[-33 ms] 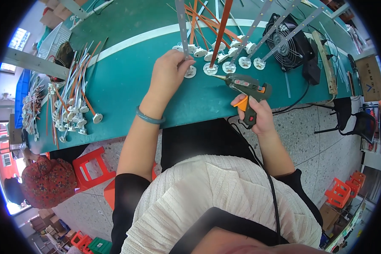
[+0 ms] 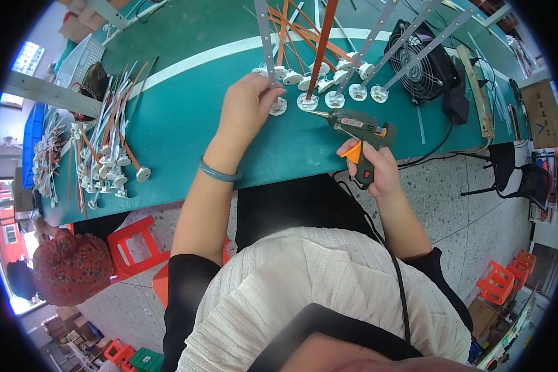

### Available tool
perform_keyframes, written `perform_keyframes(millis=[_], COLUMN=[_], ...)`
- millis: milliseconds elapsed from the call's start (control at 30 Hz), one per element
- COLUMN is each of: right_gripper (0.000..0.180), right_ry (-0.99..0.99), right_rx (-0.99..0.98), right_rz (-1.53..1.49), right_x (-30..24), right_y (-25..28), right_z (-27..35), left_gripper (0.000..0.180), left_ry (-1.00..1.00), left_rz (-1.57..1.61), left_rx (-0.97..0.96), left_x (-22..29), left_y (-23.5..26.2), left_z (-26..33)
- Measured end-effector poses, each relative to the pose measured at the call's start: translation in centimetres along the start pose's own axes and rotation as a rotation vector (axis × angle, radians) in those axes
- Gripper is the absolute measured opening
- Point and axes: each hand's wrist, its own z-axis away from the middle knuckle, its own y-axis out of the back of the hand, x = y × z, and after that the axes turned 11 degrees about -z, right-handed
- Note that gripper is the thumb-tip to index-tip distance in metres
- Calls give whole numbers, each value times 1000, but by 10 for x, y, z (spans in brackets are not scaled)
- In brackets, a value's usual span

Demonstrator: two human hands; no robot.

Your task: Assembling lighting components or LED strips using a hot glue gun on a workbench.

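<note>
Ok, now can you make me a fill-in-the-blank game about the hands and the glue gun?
1. The glue gun is held in the ____ hand.
2. The trigger of the glue gun is coloured ____.
3. A bangle goes around the ____ forearm.
4. The round base nearest the glue gun's nozzle is coloured ____.

Missing words: right; orange; left; white.
</note>
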Motion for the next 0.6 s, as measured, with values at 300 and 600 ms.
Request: perform_keyframes(millis=[300,600], right_gripper=[32,33], right_ry=[-11,-9], right_rx=[-48,-46], right_rz=[7,-7], right_x=[-1,0], right_y=[5,4], right_z=[-3,-3], left_gripper=[23,44], left_ry=[115,214], left_rz=[151,168], left_rx=[16,112], left_x=[8,32], left_y=[-1,2], left_z=[7,52])
